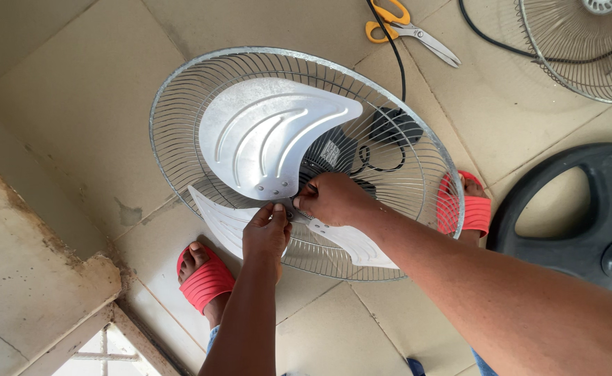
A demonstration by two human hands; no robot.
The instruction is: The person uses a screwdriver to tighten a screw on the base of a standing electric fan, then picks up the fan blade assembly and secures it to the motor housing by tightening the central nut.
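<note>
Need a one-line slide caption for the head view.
Both hands, left hand and right hand, meet at the hub of metal fan blades inside a wire guard.

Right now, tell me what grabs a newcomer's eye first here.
The metal fan blades inside the round wire guard fill the centre, with the left hand and right hand pinching at the hub. Red sandals stand on the floor below; yellow-handled scissors lie at the top.

Large beige floor tiles (pixel 69 104) cover the ground, with thin grout lines and a few dull stains. At the lower left runs a worn concrete ledge (pixel 34 278) — chipped at its corner, stained brown along the edge — beside a strip of pale window frame (pixel 104 348). The light is soft and even daylight, casting faint shadows.
</note>
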